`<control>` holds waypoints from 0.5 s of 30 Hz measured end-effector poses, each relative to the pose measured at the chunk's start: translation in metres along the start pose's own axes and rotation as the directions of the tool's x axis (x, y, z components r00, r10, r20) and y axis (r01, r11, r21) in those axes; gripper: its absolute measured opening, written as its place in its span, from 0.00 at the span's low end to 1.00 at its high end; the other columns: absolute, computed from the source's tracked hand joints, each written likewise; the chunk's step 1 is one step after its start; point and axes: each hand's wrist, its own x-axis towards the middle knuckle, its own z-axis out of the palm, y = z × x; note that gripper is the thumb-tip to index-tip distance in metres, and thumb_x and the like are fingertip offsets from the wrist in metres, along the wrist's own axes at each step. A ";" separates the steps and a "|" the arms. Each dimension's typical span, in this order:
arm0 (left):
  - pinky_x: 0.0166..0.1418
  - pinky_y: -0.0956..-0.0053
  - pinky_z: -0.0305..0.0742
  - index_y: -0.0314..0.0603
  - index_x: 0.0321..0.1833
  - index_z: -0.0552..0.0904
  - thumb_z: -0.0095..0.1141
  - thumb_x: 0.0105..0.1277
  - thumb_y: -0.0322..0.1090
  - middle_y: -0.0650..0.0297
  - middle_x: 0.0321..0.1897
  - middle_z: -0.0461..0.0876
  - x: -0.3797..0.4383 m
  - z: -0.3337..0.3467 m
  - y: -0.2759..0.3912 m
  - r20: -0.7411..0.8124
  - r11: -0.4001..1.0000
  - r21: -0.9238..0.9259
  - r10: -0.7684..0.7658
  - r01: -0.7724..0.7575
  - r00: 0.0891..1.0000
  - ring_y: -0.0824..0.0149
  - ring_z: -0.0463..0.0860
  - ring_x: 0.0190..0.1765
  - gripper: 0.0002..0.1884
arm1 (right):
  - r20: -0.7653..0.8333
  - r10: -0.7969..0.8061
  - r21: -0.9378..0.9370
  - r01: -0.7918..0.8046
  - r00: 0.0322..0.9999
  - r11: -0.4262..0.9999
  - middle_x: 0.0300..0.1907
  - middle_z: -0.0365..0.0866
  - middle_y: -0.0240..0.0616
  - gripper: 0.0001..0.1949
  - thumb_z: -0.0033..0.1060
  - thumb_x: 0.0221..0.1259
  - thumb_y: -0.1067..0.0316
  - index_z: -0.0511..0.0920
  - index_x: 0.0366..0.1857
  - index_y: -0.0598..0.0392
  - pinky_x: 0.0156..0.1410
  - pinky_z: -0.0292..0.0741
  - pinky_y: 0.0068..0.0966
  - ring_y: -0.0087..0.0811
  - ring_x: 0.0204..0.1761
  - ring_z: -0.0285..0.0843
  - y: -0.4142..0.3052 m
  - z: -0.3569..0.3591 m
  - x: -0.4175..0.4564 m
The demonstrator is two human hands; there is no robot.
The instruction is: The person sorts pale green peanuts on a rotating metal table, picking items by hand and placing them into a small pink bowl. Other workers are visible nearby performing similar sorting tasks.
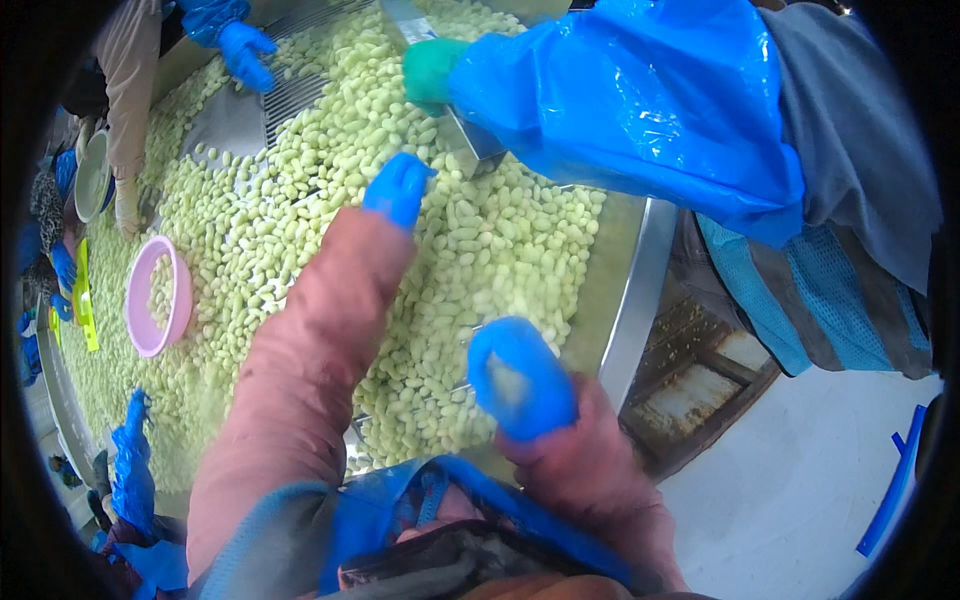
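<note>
A broad layer of pale green oval produce [480,247] covers the metal sorting table in front of me. My left hand [397,191], in a blue glove, reaches out low over the middle of the layer, fingers bent downward; whether they pinch a piece is hidden. Nearer my body, my right hand [521,379], also blue-gloved and blurred by motion, is above the layer by the table's right side. Its fingers curl around something pale green, too blurred to count. Beyond my left hand lies a flat metal plate [476,139].
A co-worker's green-gloved hand [435,71] grips the metal plate. Another person's blue-gloved hand [247,56] is over the slatted grate [296,105]. A pink bowl [180,300] holding produce stands left. The steel table edge [637,277] runs along the right, beside white floor [757,450].
</note>
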 end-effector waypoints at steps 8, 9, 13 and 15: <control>0.39 0.66 0.68 0.39 0.46 0.78 0.57 0.56 0.34 0.56 0.31 0.77 -0.147 -0.037 0.122 0.334 0.766 0.106 0.574 -0.634 0.748 0.58 0.75 0.34 0.15 | 0.056 -0.112 -0.374 0.124 0.992 0.919 0.47 0.74 0.38 0.16 0.35 0.68 0.62 0.68 0.52 0.58 0.48 0.71 0.20 0.24 0.47 0.72 0.044 0.006 0.024; 0.39 0.67 0.68 0.40 0.47 0.78 0.57 0.56 0.34 0.56 0.32 0.77 -0.150 -0.043 0.121 0.310 0.764 0.081 0.591 -0.641 0.744 0.57 0.75 0.35 0.15 | 0.101 -0.167 -0.365 0.192 0.981 0.911 0.46 0.74 0.38 0.16 0.35 0.68 0.62 0.68 0.52 0.58 0.46 0.71 0.18 0.24 0.47 0.72 0.048 0.011 0.031; 0.52 0.67 0.70 0.41 0.50 0.77 0.56 0.56 0.27 0.54 0.46 0.73 -0.148 -0.075 0.105 0.058 0.864 0.289 0.415 -0.413 0.908 0.56 0.73 0.49 0.17 | 0.059 0.305 0.078 -0.309 0.950 0.948 0.36 0.76 0.36 0.17 0.38 0.65 0.55 0.74 0.44 0.56 0.38 0.71 0.16 0.25 0.38 0.74 0.043 0.007 0.031; 0.55 0.69 0.69 0.43 0.52 0.75 0.54 0.56 0.27 0.55 0.47 0.73 -0.095 -0.082 0.058 -0.162 0.915 0.285 0.339 -0.285 0.927 0.56 0.72 0.52 0.18 | -0.029 0.090 -0.327 -0.095 0.995 0.940 0.32 0.76 0.34 0.15 0.41 0.63 0.55 0.75 0.41 0.54 0.34 0.70 0.17 0.24 0.33 0.73 0.041 0.017 0.024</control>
